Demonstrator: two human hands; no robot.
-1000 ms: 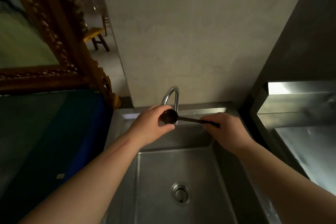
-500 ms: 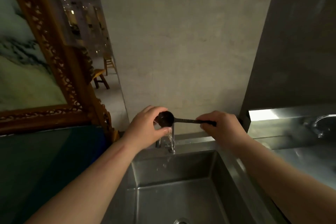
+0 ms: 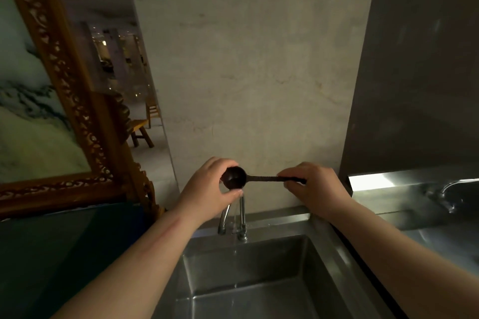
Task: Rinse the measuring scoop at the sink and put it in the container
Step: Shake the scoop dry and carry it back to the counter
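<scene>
A small black measuring scoop (image 3: 235,177) with a long thin handle is held level above the steel sink (image 3: 261,267). My left hand (image 3: 207,189) cups the round bowl of the scoop, thumb under it. My right hand (image 3: 311,186) pinches the end of the handle. Below my left hand stands the chrome tap (image 3: 242,217), and a thin stream of water falls into the basin. No container is in view.
A pale wall rises right behind the sink. A carved wooden picture frame (image 3: 77,101) leans at the left above a dark blue surface (image 3: 64,246). At the right sit a second steel basin and tap (image 3: 451,194) under a dark panel.
The view has tilted up, so the sink drain has dropped out of sight. Both hands still hold the scoop over the tap, now higher against the wall. Water now runs from the tap.
</scene>
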